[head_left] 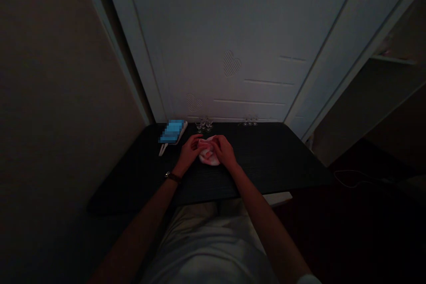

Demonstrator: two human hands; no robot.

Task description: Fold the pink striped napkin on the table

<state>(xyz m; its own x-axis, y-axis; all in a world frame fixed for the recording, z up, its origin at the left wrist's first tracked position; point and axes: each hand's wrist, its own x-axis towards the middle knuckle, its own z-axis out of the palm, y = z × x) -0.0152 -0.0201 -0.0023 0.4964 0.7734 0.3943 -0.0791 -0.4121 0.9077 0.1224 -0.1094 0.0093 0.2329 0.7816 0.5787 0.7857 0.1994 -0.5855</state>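
A crumpled pink and white cloth [209,158] lies on the dark table [266,155] in front of me. My left hand [190,151] grips its left side, fingers curled at the edge. On the opposite side, my right hand [225,151] has its thumb and fingers closed on the fabric. The dim light hides the exact fingertip contact and the cloth's exact kind. A dark band with a metal piece [172,176] circles my left wrist.
A phone-like device [172,131] with a blurred blue screen and a white strap [163,149] lies back left. Small clear glass-like pieces [204,124] cluster at the back, with more clear pieces [250,120] farther right. A white panelled door [206,44] rises behind the table.
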